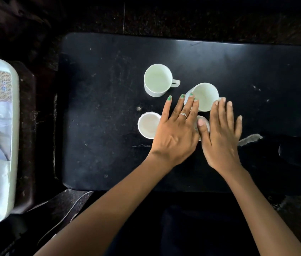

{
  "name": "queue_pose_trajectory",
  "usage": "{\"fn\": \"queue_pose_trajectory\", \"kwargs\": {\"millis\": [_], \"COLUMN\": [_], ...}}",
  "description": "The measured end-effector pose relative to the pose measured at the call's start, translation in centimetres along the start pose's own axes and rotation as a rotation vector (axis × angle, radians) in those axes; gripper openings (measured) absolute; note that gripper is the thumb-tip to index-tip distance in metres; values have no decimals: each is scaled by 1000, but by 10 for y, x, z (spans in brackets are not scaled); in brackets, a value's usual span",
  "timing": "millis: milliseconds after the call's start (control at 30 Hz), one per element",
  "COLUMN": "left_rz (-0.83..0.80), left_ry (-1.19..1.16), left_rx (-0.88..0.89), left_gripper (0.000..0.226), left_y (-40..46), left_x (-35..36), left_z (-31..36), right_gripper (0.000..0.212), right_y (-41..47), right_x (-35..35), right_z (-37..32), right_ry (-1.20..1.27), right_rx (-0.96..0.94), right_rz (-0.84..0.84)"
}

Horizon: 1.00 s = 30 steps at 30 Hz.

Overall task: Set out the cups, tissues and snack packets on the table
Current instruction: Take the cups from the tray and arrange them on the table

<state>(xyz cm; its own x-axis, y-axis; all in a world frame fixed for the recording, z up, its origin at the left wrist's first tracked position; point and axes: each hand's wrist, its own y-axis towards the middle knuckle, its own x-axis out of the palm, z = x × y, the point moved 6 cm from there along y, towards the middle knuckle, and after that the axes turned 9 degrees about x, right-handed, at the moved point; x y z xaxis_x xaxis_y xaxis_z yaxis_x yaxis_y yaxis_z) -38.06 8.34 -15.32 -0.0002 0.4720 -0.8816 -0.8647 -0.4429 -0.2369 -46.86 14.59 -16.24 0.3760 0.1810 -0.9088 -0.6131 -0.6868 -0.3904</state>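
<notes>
1. Black surface (pixel 109 126), scuffed, carries all the cups.
2. White bin (pixel 1 182) off the left edge; contents unclear.
3. Left hand (pixel 175 130): fingers straight and spread, gripping nothing, tips at the rim of the near mug (pixel 206 97).
4. Right hand (pixel 220 139): fingers straight, gripping nothing, beside the left, partly covering a small cup (pixel 204 121).
5. Far mug (pixel 157 80) upright, handle to the right.
6. Small fluted cup (pixel 147 124) just left of the left hand.

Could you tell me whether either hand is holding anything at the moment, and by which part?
Nothing is gripped: the left hand and right hand lie flat with straight fingers over a small cup.
</notes>
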Motion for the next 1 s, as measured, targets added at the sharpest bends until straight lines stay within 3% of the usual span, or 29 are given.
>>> {"fn": "queue_pose_trajectory", "kwargs": {"millis": [367,600,833,1000], "left_rz": [-97,-68,236,320], "left_ry": [55,39,-98,-47], "left_rx": [-65,-66,-99,-244], "left_gripper": [71,75,63,72], "left_y": [25,30,-14,-83], "left_x": [0,2,-7,19], "left_z": [-6,-10,-4,-14], "right_gripper": [80,79,64,62], "right_y": [25,32,-15,-63], "right_x": [2,2,-12,15], "right_z": [-2,-1,-22,-51], "right_ry": [-7,-14,91,8], "right_rx": [-15,-41,-114,-321], "right_rz": [-3,16,207,167]}}
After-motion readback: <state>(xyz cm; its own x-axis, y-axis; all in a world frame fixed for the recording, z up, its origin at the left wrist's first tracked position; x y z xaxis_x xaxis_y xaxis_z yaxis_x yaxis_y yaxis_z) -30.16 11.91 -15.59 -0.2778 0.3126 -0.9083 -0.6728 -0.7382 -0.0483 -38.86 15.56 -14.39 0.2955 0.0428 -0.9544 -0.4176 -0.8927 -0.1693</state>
